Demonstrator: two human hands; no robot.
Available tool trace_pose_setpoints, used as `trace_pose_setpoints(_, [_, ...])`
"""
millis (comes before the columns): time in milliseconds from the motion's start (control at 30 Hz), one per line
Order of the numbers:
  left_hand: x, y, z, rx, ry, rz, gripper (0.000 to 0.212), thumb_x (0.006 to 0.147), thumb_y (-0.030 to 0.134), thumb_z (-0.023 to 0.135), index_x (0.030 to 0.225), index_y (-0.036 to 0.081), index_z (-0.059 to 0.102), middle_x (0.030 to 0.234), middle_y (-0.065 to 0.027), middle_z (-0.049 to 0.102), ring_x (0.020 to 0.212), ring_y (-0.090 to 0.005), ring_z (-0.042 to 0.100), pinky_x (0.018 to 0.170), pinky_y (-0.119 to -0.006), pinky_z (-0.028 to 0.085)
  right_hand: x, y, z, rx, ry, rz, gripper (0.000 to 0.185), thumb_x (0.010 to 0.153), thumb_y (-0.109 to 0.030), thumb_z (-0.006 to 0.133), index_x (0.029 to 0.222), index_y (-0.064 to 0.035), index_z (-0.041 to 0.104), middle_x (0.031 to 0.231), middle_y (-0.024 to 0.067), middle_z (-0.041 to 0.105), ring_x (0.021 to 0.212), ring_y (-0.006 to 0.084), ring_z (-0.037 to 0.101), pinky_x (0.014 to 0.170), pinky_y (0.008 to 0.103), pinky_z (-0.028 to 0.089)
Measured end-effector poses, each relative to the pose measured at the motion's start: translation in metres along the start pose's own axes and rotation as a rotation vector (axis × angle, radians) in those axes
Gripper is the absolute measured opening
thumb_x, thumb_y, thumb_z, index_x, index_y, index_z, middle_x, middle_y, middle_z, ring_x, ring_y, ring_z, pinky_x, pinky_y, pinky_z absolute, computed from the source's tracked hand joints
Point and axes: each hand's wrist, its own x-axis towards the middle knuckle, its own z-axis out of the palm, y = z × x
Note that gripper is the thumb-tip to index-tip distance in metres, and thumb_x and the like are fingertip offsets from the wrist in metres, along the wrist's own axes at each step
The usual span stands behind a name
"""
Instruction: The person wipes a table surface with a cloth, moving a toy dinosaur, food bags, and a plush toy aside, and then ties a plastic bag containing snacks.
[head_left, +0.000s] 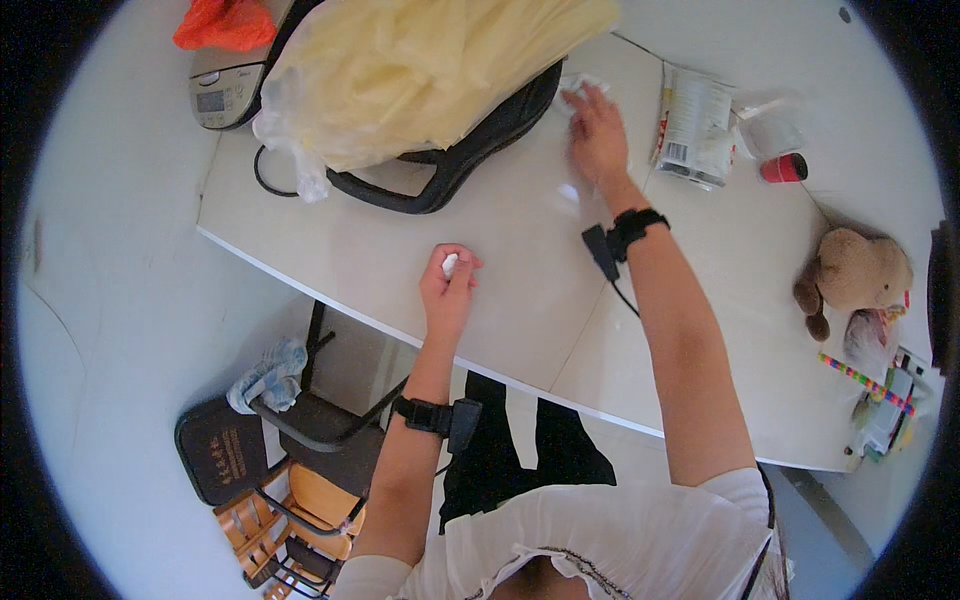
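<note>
My left hand (448, 289) is closed around a small white object (450, 265), maybe tissue, just above the light tabletop (517, 300). Farther off, my right hand (598, 135) reaches to a crumpled white tissue or cloth (576, 84) beside a black bag (510, 120); its fingertips lie over it, and whether they grip it I cannot tell. On the bag rests a large translucent plastic bag (405, 75) with yellowish contents. Both wrists wear black straps with small dark devices.
A kitchen scale (225, 94) with an orange plastic bag (229, 26) stands far left. Along the right lie a printed packet (694, 124), a clear container (771, 127), a red cup-like object (784, 168), a brown plush toy (859, 270) and a colourful stick (866, 382). Chairs (225, 450) stand below the table's left edge.
</note>
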Motion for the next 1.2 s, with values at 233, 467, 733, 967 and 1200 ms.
trace_pose_setpoints(233, [-0.003,0.006,-0.031,-0.133,0.024,0.040,0.009,0.099,0.019,0.056,0.098,0.009,0.057,0.080,-0.0036,0.062,0.063,-0.0076,0.048,0.052,-0.022,0.036,-0.069,-0.100,-0.002,0.091,-0.120,-0.032,0.043,0.085,-0.004,0.058,0.126,-0.0148,0.060,0.144,0.0128,0.048,0.136,0.0325,0.042,0.115,0.0494,0.031])
trace_pose_setpoints(467, [-0.001,0.026,-0.086,-0.052,0.188,0.086,0.011,0.098,0.018,0.055,0.098,0.007,0.058,0.079,-0.0028,0.059,0.064,-0.0059,0.047,0.054,-0.020,0.037,-0.128,-0.190,-0.001,0.295,-0.212,-0.089,0.046,0.080,-0.002,0.059,0.123,-0.0153,0.062,0.143,0.0107,0.050,0.136,0.0291,0.043,0.115,0.0483,0.030])
trace_pose_setpoints(733, [-0.024,0.058,-0.120,-0.054,0.280,0.173,0.011,0.096,0.018,0.057,0.095,0.007,0.057,0.076,-0.0026,0.058,0.060,-0.0066,0.046,0.053,-0.022,0.034,-0.199,-0.268,0.001,0.679,-0.327,-0.109,0.044,0.070,0.004,0.058,0.109,-0.0129,0.067,0.131,0.0093,0.060,0.125,0.0281,0.054,0.109,0.0451,0.039])
trace_pose_setpoints(967, [-0.018,0.060,-0.136,0.065,0.183,0.209,0.011,0.097,0.019,0.058,0.099,0.009,0.059,0.077,-0.0029,0.059,0.059,-0.0069,0.047,0.051,-0.022,0.035,-0.206,-0.259,-0.047,1.116,-0.271,0.448,0.044,0.077,0.016,0.046,0.109,-0.0078,0.066,0.116,0.0102,0.066,0.113,0.0268,0.061,0.099,0.0352,0.046])
trace_pose_setpoints(1200, [0.004,0.029,-0.111,0.239,0.031,0.196,0.009,0.094,0.016,0.060,0.098,0.008,0.061,0.080,-0.0006,0.062,0.067,-0.0079,0.054,0.060,-0.023,0.045,-0.214,-0.112,-0.136,0.124,0.054,0.470,0.037,0.090,-0.002,0.056,0.124,-0.0120,0.063,0.135,0.0103,0.057,0.126,0.0312,0.050,0.103,0.0403,0.042])
